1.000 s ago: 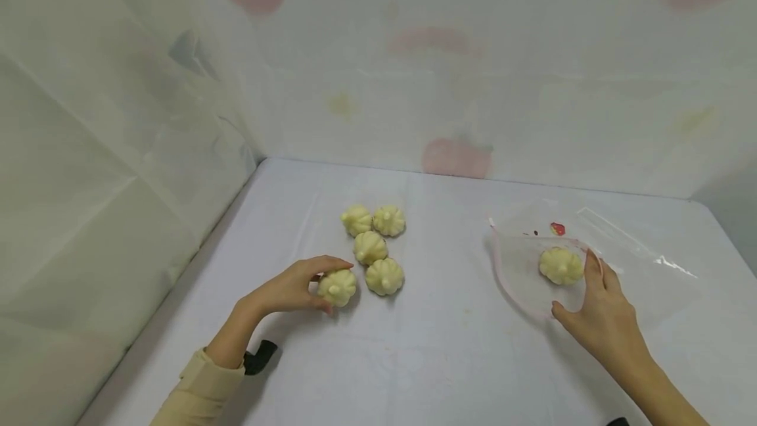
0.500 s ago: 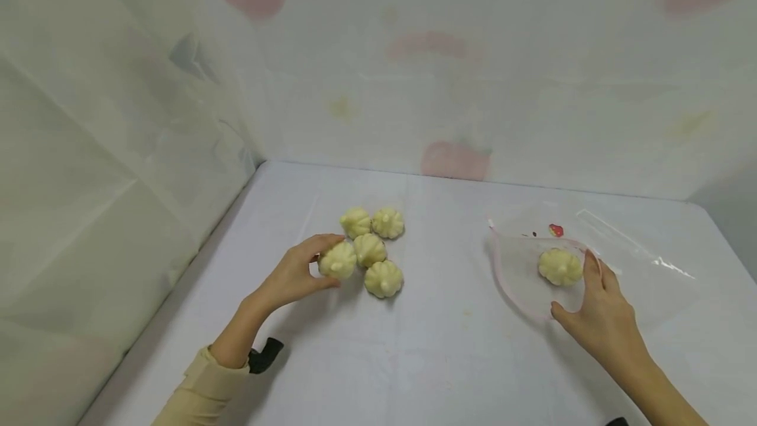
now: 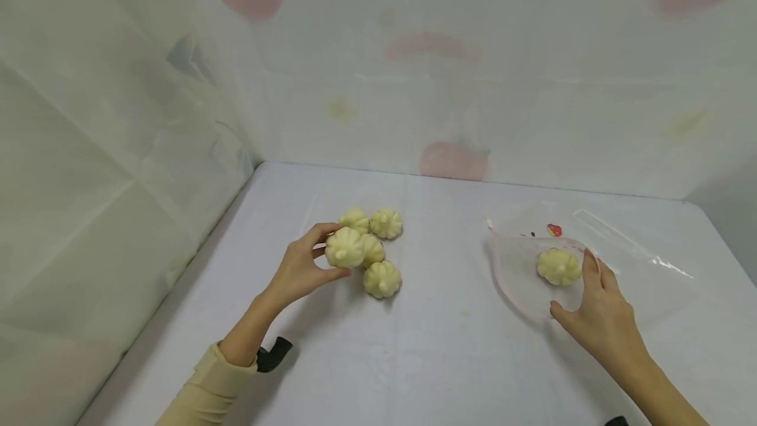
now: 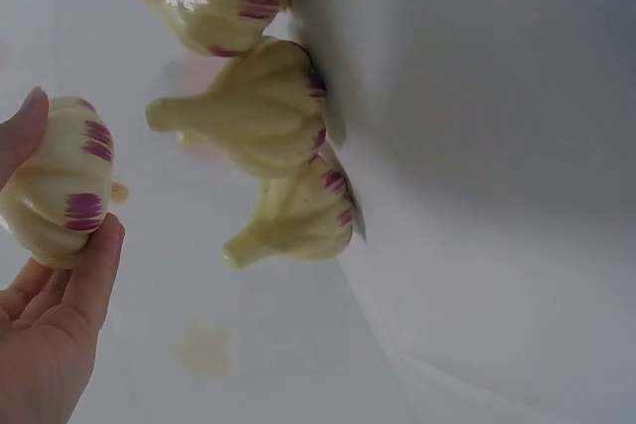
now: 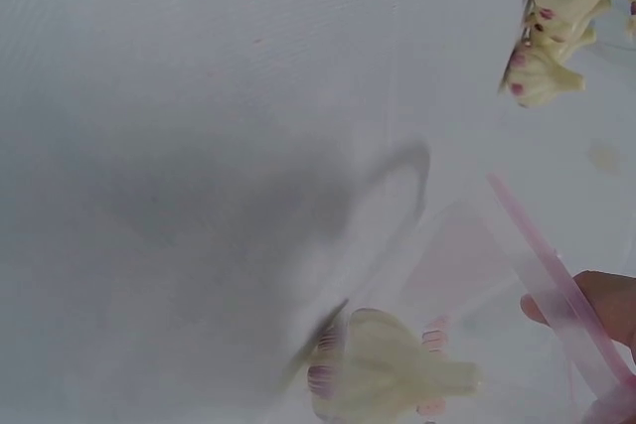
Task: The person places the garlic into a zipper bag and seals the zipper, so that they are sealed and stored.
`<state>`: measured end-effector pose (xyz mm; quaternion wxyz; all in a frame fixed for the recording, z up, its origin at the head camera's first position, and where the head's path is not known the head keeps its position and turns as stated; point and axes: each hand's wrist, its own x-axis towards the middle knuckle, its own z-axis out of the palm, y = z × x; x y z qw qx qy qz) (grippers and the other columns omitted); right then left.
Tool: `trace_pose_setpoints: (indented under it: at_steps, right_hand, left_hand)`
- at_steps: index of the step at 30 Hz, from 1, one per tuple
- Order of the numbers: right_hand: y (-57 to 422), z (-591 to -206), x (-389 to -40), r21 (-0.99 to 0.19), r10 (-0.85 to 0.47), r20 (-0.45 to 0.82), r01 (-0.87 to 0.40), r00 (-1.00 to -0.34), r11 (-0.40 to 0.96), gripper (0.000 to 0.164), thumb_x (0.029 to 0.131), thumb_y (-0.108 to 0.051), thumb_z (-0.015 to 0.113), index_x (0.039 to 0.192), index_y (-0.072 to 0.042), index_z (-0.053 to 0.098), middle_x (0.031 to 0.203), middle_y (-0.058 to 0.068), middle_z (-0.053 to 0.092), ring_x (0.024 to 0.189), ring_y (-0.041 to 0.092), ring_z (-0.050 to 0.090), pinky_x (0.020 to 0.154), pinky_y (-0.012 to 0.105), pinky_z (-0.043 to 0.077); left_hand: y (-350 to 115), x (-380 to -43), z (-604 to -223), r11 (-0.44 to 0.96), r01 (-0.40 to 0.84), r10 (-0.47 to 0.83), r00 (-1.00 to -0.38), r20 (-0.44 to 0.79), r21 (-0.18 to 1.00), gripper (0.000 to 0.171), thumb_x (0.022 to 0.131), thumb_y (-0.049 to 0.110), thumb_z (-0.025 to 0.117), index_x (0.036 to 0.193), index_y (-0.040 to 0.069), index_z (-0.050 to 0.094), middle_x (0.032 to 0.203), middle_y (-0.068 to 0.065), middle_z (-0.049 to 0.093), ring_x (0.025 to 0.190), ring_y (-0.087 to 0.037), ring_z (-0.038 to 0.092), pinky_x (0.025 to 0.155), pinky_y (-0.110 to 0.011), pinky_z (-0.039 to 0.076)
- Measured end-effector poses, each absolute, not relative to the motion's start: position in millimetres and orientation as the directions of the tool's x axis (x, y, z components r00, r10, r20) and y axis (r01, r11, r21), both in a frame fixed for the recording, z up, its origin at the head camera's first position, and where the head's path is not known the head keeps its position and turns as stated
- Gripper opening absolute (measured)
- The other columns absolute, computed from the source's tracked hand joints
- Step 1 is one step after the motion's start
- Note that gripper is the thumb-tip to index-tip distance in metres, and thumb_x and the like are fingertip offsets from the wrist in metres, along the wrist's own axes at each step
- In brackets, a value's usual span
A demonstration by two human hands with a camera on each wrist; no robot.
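Observation:
In the head view my left hand point(image 3: 301, 268) grips a garlic bulb point(image 3: 344, 248), pale cream and ribbed, raised over the table. Purple streaks mark the held garlic bulb point(image 4: 75, 181) in the left wrist view, where thumb and fingertips press its sides. Just right of it, several similar garlic bulbs point(image 3: 382, 279) sit close together on the table. At the right, my right hand point(image 3: 609, 314) holds the rim of a clear zip bag point(image 3: 514, 281) with a pink edge. Its mouth faces left and gapes. Another garlic bulb point(image 3: 558, 266) lies inside the bag.
A white cloth covers the table point(image 3: 437, 347). Behind it hangs a pale printed sheet point(image 3: 532, 84), and another sheet point(image 3: 89, 183) closes off the left side. Black straps show at both wrists.
My left hand has lifted its garlic bulb off the table and moved it away from me and slightly right, in front of the cluster. The right hand and bag have stayed put.

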<state>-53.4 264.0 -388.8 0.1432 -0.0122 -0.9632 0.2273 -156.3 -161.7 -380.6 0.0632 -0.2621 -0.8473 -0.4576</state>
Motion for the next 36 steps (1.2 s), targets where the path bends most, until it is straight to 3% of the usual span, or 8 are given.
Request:
trace_pose_setpoints:
  at_steps: [11,19,36]
  right_hand:
    - [263,-387,-56,-0.445,0.080,0.267,-0.049,-0.960,0.894,0.095,0.070,-0.006,0.078,0.140,0.023,0.021,0.130,0.048,0.033,0.088,0.067,0.050,0.057,0.062,0.051]
    - [262,-386,-57,-0.438,0.082,0.271,-0.048,-0.959,0.898,0.095,0.070,-0.006,0.077,0.141,0.023,0.021,0.130,0.047,0.033,0.095,0.067,0.047,0.065,0.067,0.049]
    - [262,-386,-57,-0.436,0.087,0.260,-0.037,-0.962,0.899,0.095,0.070,-0.007,0.078,0.141,0.022,0.022,0.130,0.046,0.033,0.098,0.067,0.046,0.069,0.070,0.046]
  left_hand:
    - [-146,-156,-376,0.361,0.546,0.407,-0.822,0.399,0.756,0.070,0.064,-0.007,0.087,0.128,-0.004,0.056,0.118,-0.017,0.056,0.108,-0.033,0.057,0.088,-0.031,0.054]
    - [-138,-154,-373,0.297,0.470,0.407,-0.850,0.335,0.831,0.071,0.068,-0.004,0.085,0.131,-0.003,0.055,0.114,-0.016,0.057,0.110,-0.032,0.058,0.089,-0.031,0.054]
    - [-113,-151,-369,0.276,0.403,0.391,-0.876,0.281,0.873,0.061,0.073,-0.001,0.082,0.127,0.000,0.054,0.130,-0.016,0.054,0.113,-0.033,0.058,0.093,-0.037,0.052]
